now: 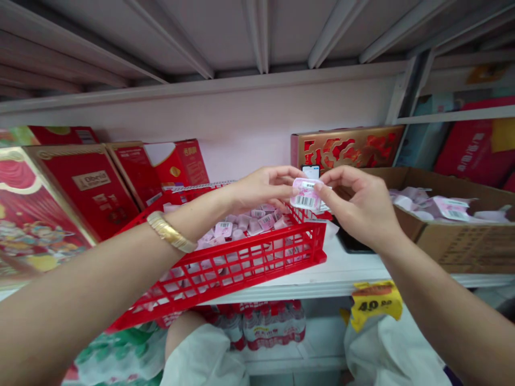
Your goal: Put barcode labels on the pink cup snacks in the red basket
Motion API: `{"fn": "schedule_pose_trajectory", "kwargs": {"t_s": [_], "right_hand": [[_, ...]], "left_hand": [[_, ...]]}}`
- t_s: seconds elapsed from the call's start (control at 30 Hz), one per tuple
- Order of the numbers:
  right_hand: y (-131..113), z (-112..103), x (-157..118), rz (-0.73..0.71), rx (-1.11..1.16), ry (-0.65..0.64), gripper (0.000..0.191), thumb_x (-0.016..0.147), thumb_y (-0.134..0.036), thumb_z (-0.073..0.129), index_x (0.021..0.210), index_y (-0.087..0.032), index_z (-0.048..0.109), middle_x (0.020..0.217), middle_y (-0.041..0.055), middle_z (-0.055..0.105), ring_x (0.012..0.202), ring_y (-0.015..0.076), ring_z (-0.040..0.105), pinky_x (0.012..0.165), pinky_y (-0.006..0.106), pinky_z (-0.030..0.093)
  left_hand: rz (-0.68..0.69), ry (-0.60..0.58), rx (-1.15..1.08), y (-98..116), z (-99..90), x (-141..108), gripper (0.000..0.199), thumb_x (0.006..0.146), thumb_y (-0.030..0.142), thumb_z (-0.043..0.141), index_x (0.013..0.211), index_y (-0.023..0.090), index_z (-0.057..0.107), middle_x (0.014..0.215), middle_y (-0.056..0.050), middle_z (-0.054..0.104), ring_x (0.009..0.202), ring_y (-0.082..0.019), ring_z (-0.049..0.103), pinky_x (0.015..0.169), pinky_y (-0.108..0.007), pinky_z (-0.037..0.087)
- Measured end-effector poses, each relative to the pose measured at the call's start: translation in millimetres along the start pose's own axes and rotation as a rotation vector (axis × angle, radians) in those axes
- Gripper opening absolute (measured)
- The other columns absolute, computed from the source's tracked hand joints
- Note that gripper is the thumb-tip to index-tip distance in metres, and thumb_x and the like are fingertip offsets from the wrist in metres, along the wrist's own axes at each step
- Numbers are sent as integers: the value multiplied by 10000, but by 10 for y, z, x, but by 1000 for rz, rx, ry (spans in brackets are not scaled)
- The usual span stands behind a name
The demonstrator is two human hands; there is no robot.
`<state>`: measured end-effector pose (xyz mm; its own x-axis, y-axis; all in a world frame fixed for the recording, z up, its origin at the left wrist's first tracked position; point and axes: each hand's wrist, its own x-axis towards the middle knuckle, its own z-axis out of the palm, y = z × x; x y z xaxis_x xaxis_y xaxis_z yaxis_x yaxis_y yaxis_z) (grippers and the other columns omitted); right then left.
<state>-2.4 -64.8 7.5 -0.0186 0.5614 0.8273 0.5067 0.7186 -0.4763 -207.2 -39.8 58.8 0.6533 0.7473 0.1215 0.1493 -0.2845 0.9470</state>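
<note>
A small pink cup with a barcode label [306,195] is held up between my two hands, above the right end of a red plastic basket [257,262]. My left hand [269,187] has its fingers on the cup's left side, with a gold bracelet on that wrist. On the cup's right edge, my right hand [356,201] pinches with thumb and forefinger. Many similar pink cups [241,222] lie in the basket. An open cardboard box [462,246] at the right holds more of them.
Red gift boxes [92,187] stand at the left, and a gold and red box [350,147] at the back wall. A phone [310,171] is behind my hands. Bottle packs [273,324] sit on the lower shelf, near a yellow price tag [376,304].
</note>
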Motion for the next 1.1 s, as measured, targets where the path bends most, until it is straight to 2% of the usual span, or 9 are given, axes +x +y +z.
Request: {"fn": "schedule_pose_trajectory", "kwargs": {"t_s": [0.1, 0.2, 0.33, 0.43, 0.53, 0.6, 0.8, 0.93, 1.1], "right_hand": [[29, -344, 32, -12, -74, 123, 160, 835, -371, 663, 793, -217, 665, 736, 17, 706, 621, 154, 618, 594, 297, 473], [129, -719, 75, -1, -222, 229, 141, 817, -361, 694, 784, -224, 677, 739, 30, 708, 634, 168, 626, 607, 320, 473], [447, -1166, 165, 54, -482, 332, 116, 832, -352, 672, 787, -245, 687, 723, 40, 699, 648, 200, 630, 664, 389, 460], [728, -1401, 207, 162, -698, 361, 131, 793, -367, 706, 846, -247, 699, 768, 51, 722, 779, 291, 672, 773, 512, 430], [861, -1471, 158, 189, -798, 313, 266, 798, -383, 697, 1030, -252, 697, 991, 109, 754, 985, 387, 655, 821, 573, 390], [835, -1402, 81, 119, -760, 289, 249, 845, -392, 639, 1054, -265, 689, 1054, 117, 744, 994, 378, 644, 816, 550, 396], [523, -856, -126, -163, -499, 121, 133, 854, -375, 634, 835, -263, 701, 853, 59, 742, 829, 275, 652, 793, 447, 390], [410, -551, -215, -273, -412, -43, 132, 871, -369, 641, 830, -263, 708, 818, 21, 743, 793, 230, 642, 790, 413, 365], [366, -407, -291, -322, -346, -105, 126, 881, -328, 647, 810, -246, 711, 800, 14, 745, 762, 198, 646, 767, 379, 361]], "left_hand": [[73, -32, 44, 180, 182, 223, 315, 798, 174, 714, 1110, 173, 668, 1065, -77, 688, 888, -152, 668, 835, -337, 537], [128, -90, 30, 288, 494, 618, 346, 812, 123, 659, 1151, 184, 679, 1087, -75, 691, 966, -155, 654, 897, -337, 519], [165, -162, 56, 351, 910, 1219, 444, 810, 92, 606, 1235, 206, 660, 1075, -56, 688, 1044, -159, 619, 936, -327, 492], [184, -103, 139, 356, 1013, 1502, 525, 783, 101, 608, 1302, 179, 613, 1109, -73, 667, 1059, -188, 594, 926, -341, 487], [223, -2, 186, 321, 869, 1529, 548, 757, 105, 616, 1302, 161, 604, 1109, -87, 655, 1034, -198, 596, 880, -322, 499], [218, 59, 215, 273, 674, 1414, 525, 740, 99, 620, 1262, 152, 626, 1064, -89, 660, 968, -182, 615, 829, -297, 505], [5, 218, 483, -25, 37, 801, 334, 684, 106, 630, 1004, 113, 726, 857, -66, 700, 709, -138, 614, 667, -258, 477], [-218, -33, 731, -366, -221, 488, 198, 657, 155, 659, 820, 169, 769, 721, -8, 716, 641, -128, 598, 606, -220, 437], [-400, -317, 767, -714, -290, 354, 168, 627, 194, 701, 776, 208, 778, 704, 9, 731, 628, -133, 591, 577, -215, 416]]}}
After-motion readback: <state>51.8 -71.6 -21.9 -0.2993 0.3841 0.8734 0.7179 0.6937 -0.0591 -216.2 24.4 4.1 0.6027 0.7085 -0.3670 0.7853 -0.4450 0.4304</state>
